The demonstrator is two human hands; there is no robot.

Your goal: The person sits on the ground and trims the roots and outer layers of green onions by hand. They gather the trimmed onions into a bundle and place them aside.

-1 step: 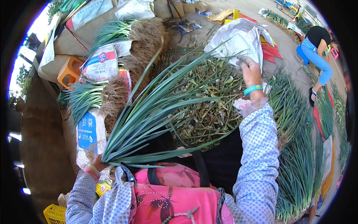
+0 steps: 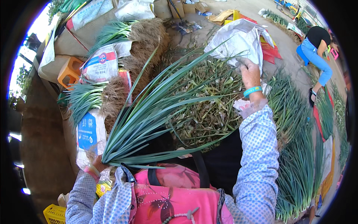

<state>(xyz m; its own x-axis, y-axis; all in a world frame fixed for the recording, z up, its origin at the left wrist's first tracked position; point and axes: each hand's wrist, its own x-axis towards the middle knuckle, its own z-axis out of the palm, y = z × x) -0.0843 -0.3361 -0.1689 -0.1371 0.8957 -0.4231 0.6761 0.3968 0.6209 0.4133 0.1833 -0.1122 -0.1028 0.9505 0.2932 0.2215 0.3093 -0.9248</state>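
Observation:
In my left hand, at the lower left, is the base of a bunch of green onions. Its long leaves fan out up and to the right across my lap. My right hand is raised at the upper right beside the leaf tips, thumb and fingers pinched together. A thin leaf reaches toward those fingers, but whether they grip it is hidden. Behind this hand lies a crumpled white sack. Below the leaves spreads a heap of withered leaf trimmings.
Stacked green onions with brown roots lie at left with printed sacks and an orange stool. More green onions line the right. A yellow crate stands lower left. Another person bends at the far right.
The tall leaf at the bunch's left side has dipped slightly. My right hand has shifted very slightly downward; my left hand stays in place.

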